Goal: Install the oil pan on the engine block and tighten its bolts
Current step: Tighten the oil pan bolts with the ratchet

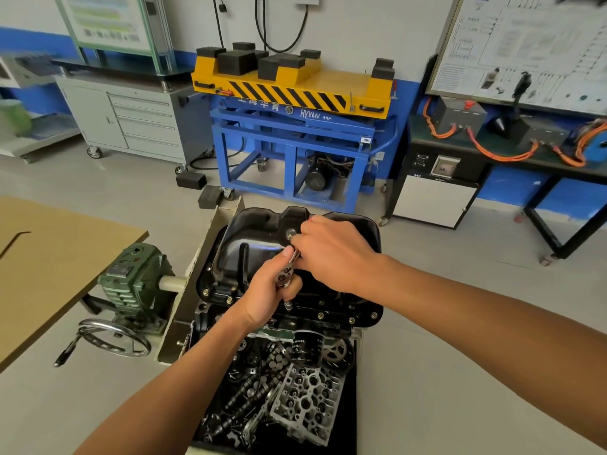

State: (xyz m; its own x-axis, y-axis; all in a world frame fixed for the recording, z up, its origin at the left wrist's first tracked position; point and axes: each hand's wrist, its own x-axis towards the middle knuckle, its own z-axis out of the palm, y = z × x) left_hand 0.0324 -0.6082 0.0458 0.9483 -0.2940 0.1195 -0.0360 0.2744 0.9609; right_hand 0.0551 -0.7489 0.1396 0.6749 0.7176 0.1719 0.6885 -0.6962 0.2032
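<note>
The black oil pan (249,238) sits upside-down on the engine block (331,318) in the middle of the view, with several bolt heads along its near flange (351,320). My left hand (267,290) grips the head of a ratchet wrench (285,274), whose socket extension (288,304) points down onto the near flange. My right hand (331,251) is curled round the ratchet's handle, which it hides almost entirely.
Below the block, a tray holds a cylinder head (308,399), camshafts, gears and an oil filter (307,348). A green gearbox (136,277) with a handwheel (113,338) stands left, beside a brown table (49,257). A blue and yellow lift cart (295,126) stands behind.
</note>
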